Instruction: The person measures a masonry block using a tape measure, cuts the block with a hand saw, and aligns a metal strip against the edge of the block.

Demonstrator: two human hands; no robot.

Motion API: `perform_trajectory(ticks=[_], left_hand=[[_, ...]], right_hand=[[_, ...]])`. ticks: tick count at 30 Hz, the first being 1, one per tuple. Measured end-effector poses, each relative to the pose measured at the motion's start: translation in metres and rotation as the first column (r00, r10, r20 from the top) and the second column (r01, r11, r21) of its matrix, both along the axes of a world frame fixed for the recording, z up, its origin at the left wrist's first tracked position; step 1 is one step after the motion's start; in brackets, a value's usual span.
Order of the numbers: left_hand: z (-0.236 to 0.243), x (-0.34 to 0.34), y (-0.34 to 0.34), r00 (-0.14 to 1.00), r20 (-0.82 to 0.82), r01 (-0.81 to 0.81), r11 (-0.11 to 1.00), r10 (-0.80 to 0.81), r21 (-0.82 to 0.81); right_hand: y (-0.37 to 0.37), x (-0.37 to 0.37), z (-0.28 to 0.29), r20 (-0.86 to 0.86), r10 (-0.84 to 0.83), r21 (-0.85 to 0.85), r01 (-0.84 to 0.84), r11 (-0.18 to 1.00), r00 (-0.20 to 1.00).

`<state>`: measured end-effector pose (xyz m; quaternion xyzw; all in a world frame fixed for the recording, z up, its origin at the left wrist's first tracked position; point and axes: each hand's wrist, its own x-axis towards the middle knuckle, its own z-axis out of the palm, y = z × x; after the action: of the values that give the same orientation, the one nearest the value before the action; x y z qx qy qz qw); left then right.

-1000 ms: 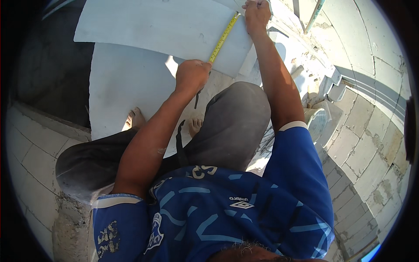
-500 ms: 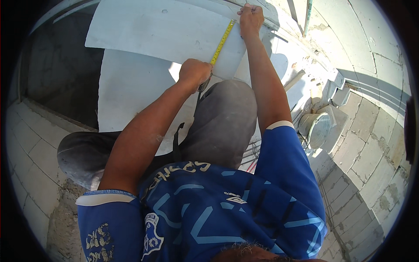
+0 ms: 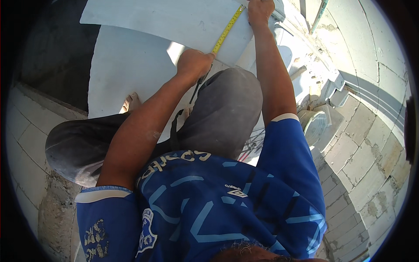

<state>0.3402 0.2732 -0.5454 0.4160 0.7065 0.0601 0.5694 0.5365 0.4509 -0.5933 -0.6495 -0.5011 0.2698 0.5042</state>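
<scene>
Over white board, L hand grips yellow tape meas.; R hand nr its end, grip unclear.

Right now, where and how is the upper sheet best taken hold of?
Probably pinch the upper sheet at its near left corner, coming from the left: that corner juts past the lower sheet, while the tape stretches across the right part.

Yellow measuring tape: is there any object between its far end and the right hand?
Nothing visible stands between them: the yellow measuring tape runs from the left hand over the pale panel, and only panel surface shows between its end and the right hand.
</scene>
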Motion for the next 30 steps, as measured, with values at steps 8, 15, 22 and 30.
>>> perform_trajectory(ticks=[8,15,22,30], left_hand=[[-0.013,-0.006,-0.006,0.996,0.048,-0.073,0.994,0.077,-0.082],[-0.010,-0.009,-0.005,0.989,0.112,-0.082,0.991,0.094,-0.104],[-0.007,-0.010,0.002,0.994,0.091,-0.055,0.991,0.067,-0.122],[-0.012,-0.013,0.002,0.994,0.089,-0.050,0.990,0.062,-0.130]], right_hand=[[-0.036,0.000,0.081,0.131,0.373,-0.276,-0.328,0.904,0.919],[-0.070,-0.015,0.101,0.401,0.895,-0.436,-0.819,0.372,0.193],[-0.064,-0.031,0.076,0.463,0.886,-0.530,-0.807,0.262,-0.016],[-0.071,-0.033,0.076,0.400,0.902,-0.504,-0.784,0.364,0.162]])
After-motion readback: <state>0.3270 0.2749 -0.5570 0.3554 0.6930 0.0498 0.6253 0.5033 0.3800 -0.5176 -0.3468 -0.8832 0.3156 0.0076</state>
